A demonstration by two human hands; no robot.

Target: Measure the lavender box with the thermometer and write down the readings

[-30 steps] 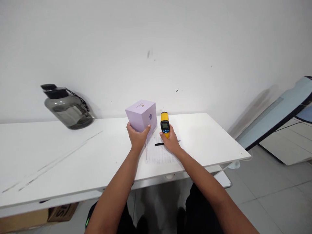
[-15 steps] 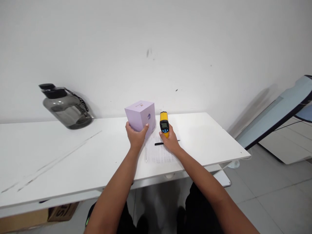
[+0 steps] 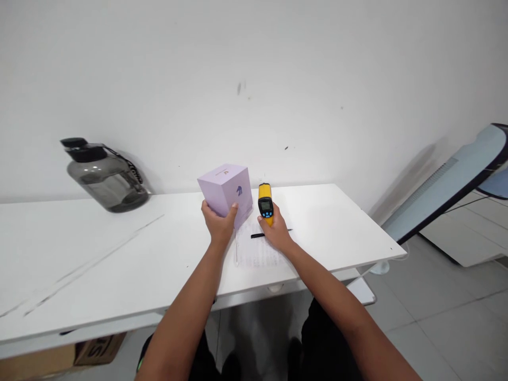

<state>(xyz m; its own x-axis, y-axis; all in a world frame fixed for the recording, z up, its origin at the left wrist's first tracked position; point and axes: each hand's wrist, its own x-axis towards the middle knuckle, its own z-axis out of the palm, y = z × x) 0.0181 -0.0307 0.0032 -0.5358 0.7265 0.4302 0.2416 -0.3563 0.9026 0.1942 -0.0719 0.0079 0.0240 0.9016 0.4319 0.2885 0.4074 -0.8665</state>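
My left hand (image 3: 219,225) grips a lilac box (image 3: 226,189) by its near lower corner, thumb on the right face and fingers round the left side. The box bears a dark horse-head mark on one face and small gold print on top. In my right hand (image 3: 278,230) is a yellow and black infrared thermometer (image 3: 265,201), its small screen and blue buttons facing me. Below it, a black pen (image 3: 257,235) lies on a printed sheet of paper (image 3: 257,254), partly hidden by my right hand.
A large grey water bottle (image 3: 107,177) with a black lid stands at the left by the wall. The white table (image 3: 119,264) ends at the right near a leaning pale panel (image 3: 444,185). Under the table's left part sits a cardboard box (image 3: 99,349).
The lilac box has shifted slightly left and turned a little in my left hand. My right hand holds the thermometer almost as before. The whole view has moved slightly.
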